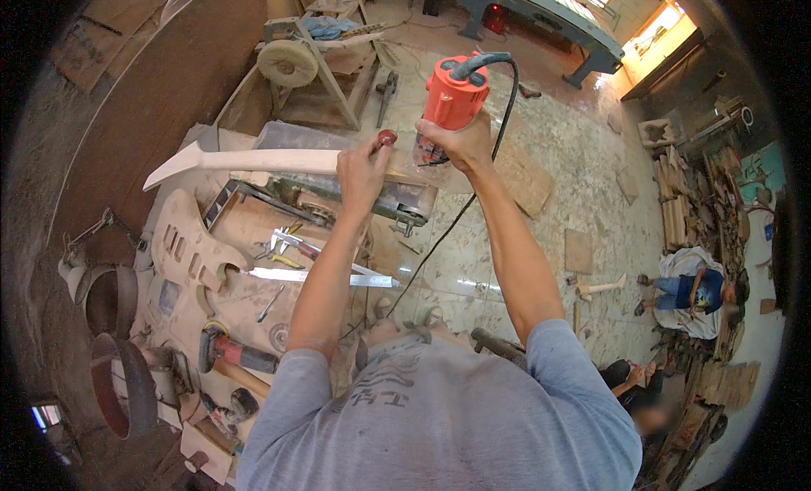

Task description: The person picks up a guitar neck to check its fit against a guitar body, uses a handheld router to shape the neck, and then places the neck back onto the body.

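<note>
A long pale carved wooden leg (253, 160) lies across the grey bench machine (407, 202), its flared foot out at the left. I can't spot a clamp, so side pressure could make it skate or roll. The left hand (361, 174) sits over its right part, arm stretched forward, fingers curled round a dark red ball knob (387, 137). Further right, the right hand (466, 145) grasps an upright orange-red power tool (454, 94), elbow slightly bent. Its black rubber cable (512, 86) loops past that wrist; a snag could yank the tool sideways.
</note>
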Motion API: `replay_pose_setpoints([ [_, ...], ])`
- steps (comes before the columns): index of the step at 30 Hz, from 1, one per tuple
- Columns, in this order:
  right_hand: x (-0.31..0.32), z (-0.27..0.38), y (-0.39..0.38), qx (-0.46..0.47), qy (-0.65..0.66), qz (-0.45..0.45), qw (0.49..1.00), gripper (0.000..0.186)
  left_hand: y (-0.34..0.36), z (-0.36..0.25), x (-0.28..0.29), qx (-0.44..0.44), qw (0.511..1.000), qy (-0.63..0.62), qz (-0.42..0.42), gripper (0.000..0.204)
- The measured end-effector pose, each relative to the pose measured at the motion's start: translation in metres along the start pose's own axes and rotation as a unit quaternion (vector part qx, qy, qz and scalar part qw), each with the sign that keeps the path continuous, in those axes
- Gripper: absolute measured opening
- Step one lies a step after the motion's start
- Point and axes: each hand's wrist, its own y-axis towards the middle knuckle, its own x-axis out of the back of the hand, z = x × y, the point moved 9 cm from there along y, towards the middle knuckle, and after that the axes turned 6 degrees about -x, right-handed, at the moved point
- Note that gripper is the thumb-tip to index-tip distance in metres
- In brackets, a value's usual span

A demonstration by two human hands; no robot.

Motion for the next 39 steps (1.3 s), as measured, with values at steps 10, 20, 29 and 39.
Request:
replay_pose_setpoints([
  [10, 0.000, 0.014, -0.033, -0.044, -0.031, -0.044, 0.998, 0.050, 0.000, 0.007, -0.007, 0.023, 0.993, -0.075, 0.085, 0.031],
  [20, -0.002, 0.027, -0.054, -0.013, -0.012, -0.125, 0.992, 0.036, 0.003, -0.004, -0.003, 0.040, 0.982, -0.144, 0.118, 0.030],
  [29, 0.108, 0.052, -0.072, -0.011, 0.146, -0.273, 0.951, 0.045, 0.016, 0.050, 0.037, 0.126, 0.890, -0.439, -0.012, 0.033],
  [39, 0.237, -0.005, -0.141, -0.021, 0.183, -0.409, 0.894, 0.060, 0.019, -0.012, 0.018, 0.040, 0.981, -0.138, 0.131, 0.030],
])
